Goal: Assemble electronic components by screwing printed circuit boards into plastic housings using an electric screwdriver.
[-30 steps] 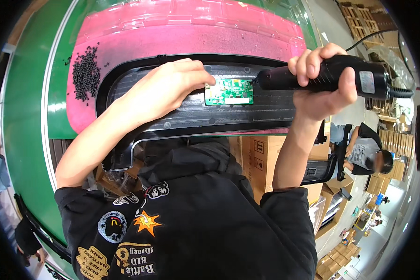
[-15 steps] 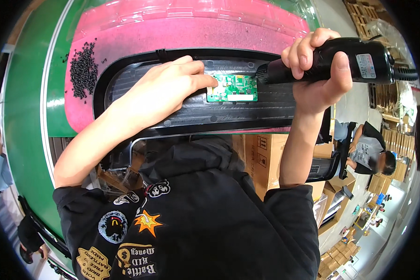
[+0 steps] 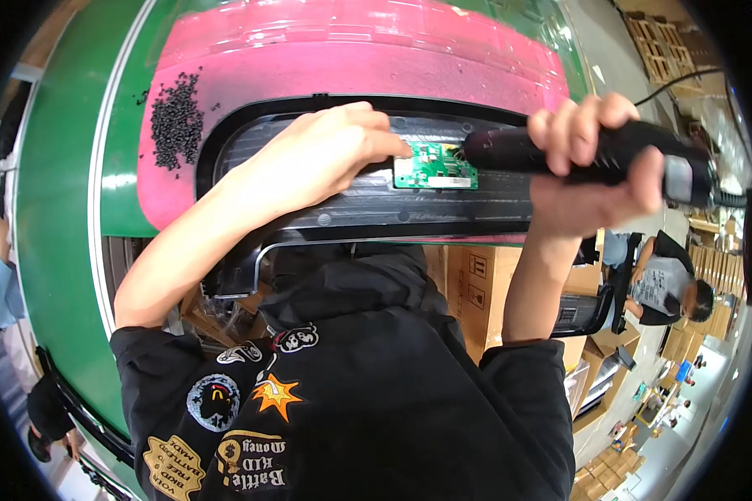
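A green circuit board (image 3: 430, 167) lies inside a long black plastic housing (image 3: 368, 219). The curled fingers of my left hand (image 3: 330, 154) press on the board's upper left corner, its fingertips close together there. Wrapped in my right hand (image 3: 589, 179) is a black electric screwdriver (image 3: 510, 150), lying nearly level, with its nose at the board's upper right corner. The bit and any screw under the nose cannot be made out. My right hand is blurred by motion.
A heap of small black screws (image 3: 175, 125) sits left of the housing on a pink mat (image 3: 334, 71). Clear plastic trays (image 3: 376, 29) stand at the back. Cardboard boxes (image 3: 480, 292) are right of my lap. Another person (image 3: 664, 280) is farther right.
The screwdriver's nose has come slightly down and over the board's right corner, and its rear end has swung lower. My left hand stays on the board. The whole view has shifted a little.
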A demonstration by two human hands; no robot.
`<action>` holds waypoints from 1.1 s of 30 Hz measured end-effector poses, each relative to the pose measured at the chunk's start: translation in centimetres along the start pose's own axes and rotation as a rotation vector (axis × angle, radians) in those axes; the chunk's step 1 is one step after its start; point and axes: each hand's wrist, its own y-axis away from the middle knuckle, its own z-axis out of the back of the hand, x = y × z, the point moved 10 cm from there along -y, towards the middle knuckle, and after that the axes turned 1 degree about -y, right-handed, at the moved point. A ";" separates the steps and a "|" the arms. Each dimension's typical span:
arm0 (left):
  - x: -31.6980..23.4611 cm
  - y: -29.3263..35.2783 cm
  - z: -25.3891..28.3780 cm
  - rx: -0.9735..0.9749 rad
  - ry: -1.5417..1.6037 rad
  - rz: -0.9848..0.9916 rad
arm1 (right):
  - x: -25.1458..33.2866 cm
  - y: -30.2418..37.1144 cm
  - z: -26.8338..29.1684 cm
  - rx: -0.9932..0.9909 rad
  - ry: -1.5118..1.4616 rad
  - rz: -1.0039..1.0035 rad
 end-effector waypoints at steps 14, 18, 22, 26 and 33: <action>-0.3 1.9 4.5 -0.279 0.403 -0.035 | 1.0 1.2 -6.2 0.036 -0.155 0.096; 0.1 2.0 5.0 -0.295 0.416 -0.029 | 0.8 0.9 -6.3 0.027 -0.158 0.105; -0.5 1.7 5.4 -0.310 0.307 -0.064 | 0.7 0.7 -6.3 0.017 -0.133 0.104; -1.1 1.9 5.2 -0.333 0.163 -0.135 | 0.2 0.7 -7.0 0.108 -0.128 0.128; -2.4 2.5 6.1 -0.367 -0.073 -0.217 | 0.3 1.1 -7.4 0.212 -0.136 0.141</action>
